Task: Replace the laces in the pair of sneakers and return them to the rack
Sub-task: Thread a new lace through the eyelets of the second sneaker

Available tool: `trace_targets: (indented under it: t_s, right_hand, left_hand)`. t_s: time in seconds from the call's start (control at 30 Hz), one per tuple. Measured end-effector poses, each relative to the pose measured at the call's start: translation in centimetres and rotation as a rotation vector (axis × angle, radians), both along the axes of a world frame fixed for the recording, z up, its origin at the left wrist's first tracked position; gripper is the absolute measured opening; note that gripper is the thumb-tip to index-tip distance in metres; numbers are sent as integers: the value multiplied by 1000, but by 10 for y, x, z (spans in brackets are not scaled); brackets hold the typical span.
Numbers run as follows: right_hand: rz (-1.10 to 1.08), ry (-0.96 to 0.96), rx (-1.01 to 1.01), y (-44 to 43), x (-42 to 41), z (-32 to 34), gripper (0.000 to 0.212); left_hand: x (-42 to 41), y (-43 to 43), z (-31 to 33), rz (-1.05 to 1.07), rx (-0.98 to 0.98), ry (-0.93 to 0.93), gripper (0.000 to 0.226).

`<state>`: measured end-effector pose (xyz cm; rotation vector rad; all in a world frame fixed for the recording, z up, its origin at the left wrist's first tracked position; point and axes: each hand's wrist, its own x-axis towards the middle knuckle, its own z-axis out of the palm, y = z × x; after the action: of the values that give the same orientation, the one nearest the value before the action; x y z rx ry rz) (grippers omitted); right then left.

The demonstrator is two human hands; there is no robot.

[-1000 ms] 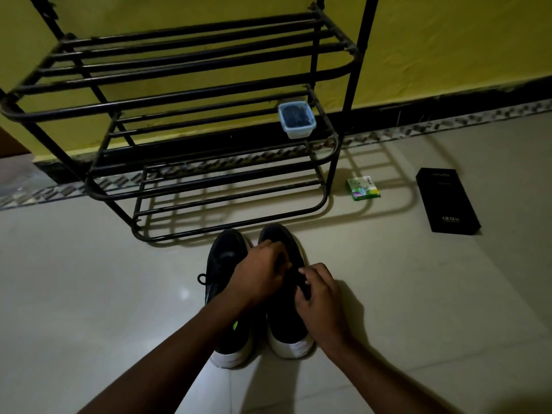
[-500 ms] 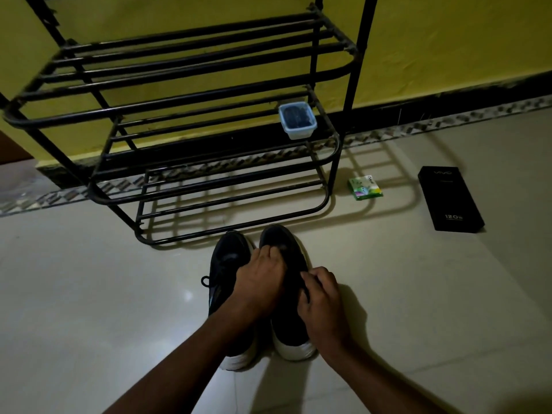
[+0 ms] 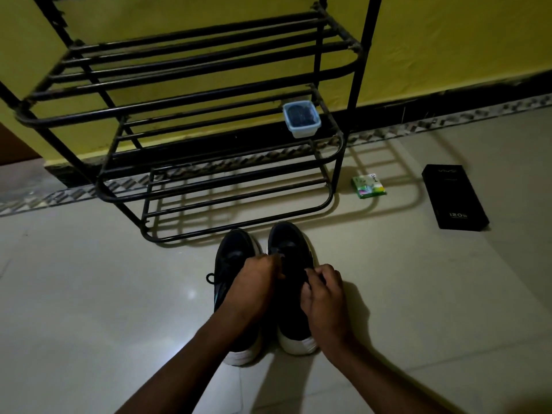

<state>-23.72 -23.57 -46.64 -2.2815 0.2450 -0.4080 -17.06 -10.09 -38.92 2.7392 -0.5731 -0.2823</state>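
Two black sneakers with white soles stand side by side on the floor, toes toward the black metal rack point(image 3: 191, 94). The left sneaker point(image 3: 231, 255) has a black lace loop sticking out on its left side. Both my hands are over the right sneaker point(image 3: 288, 243). My left hand point(image 3: 255, 289) has its fingers curled at the laces on the shoe's left side. My right hand point(image 3: 325, 294) pinches the dark lace on the shoe's right side. The laces themselves are mostly hidden by my fingers and the dim light.
A small clear tub point(image 3: 301, 118) with dark contents sits on the rack's middle shelf at the right. A green and white packet point(image 3: 368, 185) and a long black box point(image 3: 454, 197) lie on the pale tile floor to the right. A yellow wall stands behind the rack.
My left hand has shifted a little left off the shoe's middle, and my right hand has moved up along the lacing. The view has tilted down slightly.
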Motion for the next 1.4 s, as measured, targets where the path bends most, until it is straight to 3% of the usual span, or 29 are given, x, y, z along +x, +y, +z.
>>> trace_targets:
  t_s: [0.17,0.23,0.33,0.47,0.6,0.77,0.83,0.9,1.03,1.4]
  right_hand:
    - [22,26,91,-2,3,-5,13]
    - [-54,71,59,-1,6,1,17]
    - [22,69,90,-1,4,3,13]
    - [82,-27,-166,-16,9,8,44]
    - [86,-242,35,-31,11,48,24]
    - [62,-324,292,-26,21,117,53]
    - [50,-319,422,-21,25,148,44]
    - [62,-344,552,-17,27,176,23]
    - [100,-364,740,-12,28,218,3]
    - [87,-305,796,-2,29,238,14]
  left_hand:
    - [0,2,11,49,-97,-114,20]
    - [-5,0,12,38,-123,-120,10]
    - [-10,2,14,53,-165,-141,11]
    - [-11,11,30,169,-222,-140,20]
    - [-14,13,64,298,-685,5,32]
    - [-15,8,124,399,-1177,174,9]
    - [-15,6,142,380,-1289,218,8]
    - [-15,4,155,358,-1290,224,7]
    - [-16,0,166,366,-1210,163,6]
    - [-16,-2,170,429,-1267,123,7]
